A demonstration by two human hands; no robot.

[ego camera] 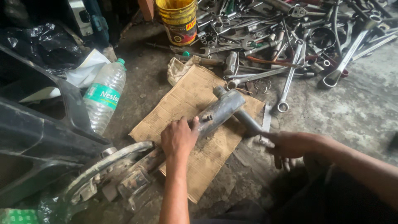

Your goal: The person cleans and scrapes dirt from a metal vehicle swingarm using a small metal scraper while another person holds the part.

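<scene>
Nearest the camera, the left hand [179, 137] is seen closed around the lower end of a grey metal tube [219, 111], which lies slanted across a sheet of cardboard [195, 103] on the concrete floor [360, 108]. The right hand [290, 144] is extended over the cardboard's right edge, its fingers bunched near a short darker rod [248, 121] beside the tube; whether anything is gripped there cannot be told.

A slip is judged possible: the tube looks greasy, and it could be rolled off the cardboard's right edge onto grit. Fingers could be pinched between tube and rod if either is struck or twisted.

Room is limited. At the cardboard's far corner a heap of spanners [290, 49] and a yellow bucket [179, 20] are crowded; toward its left edge a plastic bottle [104, 97] and black bodywork [37, 137] are found. Bare floor is left only to the right.
</scene>
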